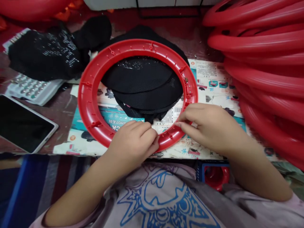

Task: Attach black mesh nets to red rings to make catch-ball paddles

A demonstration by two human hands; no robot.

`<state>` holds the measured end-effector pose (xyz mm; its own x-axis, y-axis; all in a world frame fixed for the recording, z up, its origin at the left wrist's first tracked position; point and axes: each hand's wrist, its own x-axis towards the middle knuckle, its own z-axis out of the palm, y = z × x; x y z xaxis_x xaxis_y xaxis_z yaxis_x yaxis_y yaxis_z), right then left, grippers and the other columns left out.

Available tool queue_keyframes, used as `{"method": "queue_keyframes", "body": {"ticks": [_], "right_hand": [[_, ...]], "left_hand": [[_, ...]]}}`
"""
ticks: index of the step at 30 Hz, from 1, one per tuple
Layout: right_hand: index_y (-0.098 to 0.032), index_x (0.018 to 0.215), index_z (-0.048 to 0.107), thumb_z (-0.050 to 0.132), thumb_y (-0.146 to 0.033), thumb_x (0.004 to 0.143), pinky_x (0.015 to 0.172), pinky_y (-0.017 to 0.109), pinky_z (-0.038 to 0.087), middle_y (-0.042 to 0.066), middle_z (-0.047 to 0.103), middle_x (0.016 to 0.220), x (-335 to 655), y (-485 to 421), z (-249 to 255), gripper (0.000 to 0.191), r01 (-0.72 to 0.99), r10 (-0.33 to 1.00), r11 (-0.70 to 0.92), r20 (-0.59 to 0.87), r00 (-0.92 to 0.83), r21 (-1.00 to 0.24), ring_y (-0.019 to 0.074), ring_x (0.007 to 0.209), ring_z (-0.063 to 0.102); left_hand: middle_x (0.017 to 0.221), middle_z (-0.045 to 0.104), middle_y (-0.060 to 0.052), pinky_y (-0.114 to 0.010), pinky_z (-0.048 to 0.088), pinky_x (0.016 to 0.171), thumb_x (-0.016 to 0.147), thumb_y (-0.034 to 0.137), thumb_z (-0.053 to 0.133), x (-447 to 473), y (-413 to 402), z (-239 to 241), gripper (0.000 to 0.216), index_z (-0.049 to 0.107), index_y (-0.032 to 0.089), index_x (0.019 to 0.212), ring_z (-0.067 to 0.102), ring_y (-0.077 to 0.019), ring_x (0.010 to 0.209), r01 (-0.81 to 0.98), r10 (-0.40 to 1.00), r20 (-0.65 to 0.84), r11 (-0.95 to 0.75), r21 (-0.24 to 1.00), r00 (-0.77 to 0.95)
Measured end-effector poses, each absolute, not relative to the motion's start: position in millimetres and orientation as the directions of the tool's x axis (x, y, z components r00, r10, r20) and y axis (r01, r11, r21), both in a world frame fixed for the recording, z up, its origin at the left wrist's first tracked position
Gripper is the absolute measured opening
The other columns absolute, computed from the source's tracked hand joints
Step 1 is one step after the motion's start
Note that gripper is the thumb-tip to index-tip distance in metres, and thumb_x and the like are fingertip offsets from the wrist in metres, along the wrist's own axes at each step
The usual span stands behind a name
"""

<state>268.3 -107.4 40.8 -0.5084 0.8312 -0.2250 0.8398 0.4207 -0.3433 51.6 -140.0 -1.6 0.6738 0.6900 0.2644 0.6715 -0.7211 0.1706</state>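
A red plastic ring [88, 95] with its open channel, ribs and small posts facing up rests before me, partly over black mesh fabric [144, 79]. Curled over the ring's near rim is my left hand [135, 142], its fingers closed on it. My right hand [209, 126] is at the ring's near right side, thumb and forefinger pinched together over the channel. Whatever may be between those fingertips is hidden. A small metal-coloured part [186, 80] sits in the channel on the right, above my right hand.
Printed cardboard [213, 71] lies under the ring. Stacked red rings [263, 72] crowd the right side. At left are more black mesh [45, 53], a white calculator-like keypad [32, 88] and a dark-screened device [23, 123]. A blue crate [200, 172] stands below the table edge.
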Motion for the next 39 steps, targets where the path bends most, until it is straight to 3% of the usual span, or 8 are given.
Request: {"method": "queue_keyframes", "body": {"ticks": [6, 10, 13, 18, 23, 25, 34, 39], "right_hand": [[-0.016, 0.070, 0.064, 0.053, -0.026, 0.090, 0.061, 0.030, 0.028, 0.006, 0.066, 0.074, 261, -113, 37, 0.025, 0.890, 0.836, 0.403, -0.310, -0.452, -0.212, 0.0195, 0.071, 0.059], [-0.017, 0.067, 0.061, 0.052, -0.025, 0.090, 0.060, 0.029, 0.026, 0.005, 0.065, 0.071, 259, -115, 36, 0.026, 0.911, 0.829, 0.356, -0.381, -0.410, -0.206, 0.0173, 0.067, 0.055], [-0.017, 0.069, 0.061, 0.054, -0.024, 0.089, 0.060, 0.028, 0.026, 0.004, 0.064, 0.071, 258, -114, 35, 0.023, 0.922, 0.834, 0.318, -0.399, -0.382, -0.220, 0.0162, 0.066, 0.053], [-0.017, 0.069, 0.063, 0.058, -0.028, 0.089, 0.059, 0.027, 0.028, 0.003, 0.065, 0.070, 266, -113, 35, 0.023, 0.898, 0.844, 0.322, -0.340, -0.416, -0.299, 0.0150, 0.063, 0.053], [-0.016, 0.077, 0.068, 0.064, -0.022, 0.086, 0.062, 0.026, 0.033, 0.003, 0.064, 0.073, 279, -111, 35, 0.012, 0.815, 0.872, 0.418, -0.074, -0.484, -0.402, 0.0148, 0.067, 0.055], [-0.015, 0.077, 0.068, 0.065, -0.019, 0.085, 0.063, 0.026, 0.034, 0.003, 0.064, 0.074, 280, -108, 34, 0.009, 0.800, 0.866, 0.442, -0.040, -0.499, -0.406, 0.0154, 0.070, 0.056], [-0.015, 0.071, 0.064, 0.068, -0.027, 0.084, 0.061, 0.026, 0.032, 0.003, 0.063, 0.071, 271, -105, 27, 0.019, 0.842, 0.874, 0.389, -0.140, -0.466, -0.374, 0.0149, 0.066, 0.053], [-0.017, 0.068, 0.063, 0.066, -0.031, 0.086, 0.059, 0.026, 0.027, 0.002, 0.062, 0.067, 266, -108, 28, 0.023, 0.871, 0.887, 0.333, -0.194, -0.420, -0.361, 0.0142, 0.062, 0.051]], "left_hand": [[0.058, 0.055, -0.003, -0.034, 0.038, 0.055, 0.088, 0.020, 0.052, 49, -143, 8, 0.026, 0.064, 0.016, 0.066, 0.052, -0.0201, 0.056, 0.674, 0.691, 0.235, -0.721, 0.163, 0.683], [0.061, 0.058, -0.003, -0.036, 0.038, 0.056, 0.088, 0.025, 0.054, 65, -147, 16, 0.023, 0.063, 0.018, 0.068, 0.056, -0.0227, 0.057, 0.734, 0.737, 0.201, -0.671, 0.103, 0.646], [0.064, 0.060, -0.002, -0.034, 0.036, 0.053, 0.085, 0.018, 0.057, 79, -142, 15, 0.015, 0.061, 0.018, 0.071, 0.058, -0.0214, 0.057, 0.736, 0.738, 0.175, -0.671, 0.088, 0.652], [0.061, 0.060, -0.002, -0.034, 0.036, 0.051, 0.080, 0.014, 0.060, 81, -135, 10, 0.015, 0.060, 0.018, 0.066, 0.059, -0.0219, 0.055, 0.754, 0.760, 0.143, -0.649, 0.099, 0.634], [0.058, 0.059, -0.002, -0.036, 0.038, 0.052, 0.082, 0.015, 0.057, 71, -137, 6, 0.018, 0.062, 0.018, 0.064, 0.057, -0.0220, 0.053, 0.754, 0.765, 0.199, -0.641, 0.145, 0.612], [0.058, 0.058, -0.002, -0.035, 0.038, 0.052, 0.082, 0.016, 0.056, 68, -137, 4, 0.020, 0.061, 0.018, 0.062, 0.055, -0.0212, 0.052, 0.745, 0.758, 0.209, -0.650, 0.154, 0.618], [0.056, 0.056, -0.001, -0.033, 0.035, 0.051, 0.080, 0.014, 0.053, 55, -131, 3, 0.022, 0.058, 0.017, 0.059, 0.052, -0.0177, 0.050, 0.665, 0.677, 0.223, -0.734, 0.139, 0.701], [0.057, 0.058, -0.002, -0.033, 0.035, 0.051, 0.080, 0.020, 0.052, 56, -134, 11, 0.021, 0.061, 0.017, 0.062, 0.054, -0.0189, 0.050, 0.684, 0.704, 0.176, -0.710, 0.167, 0.688]]}}
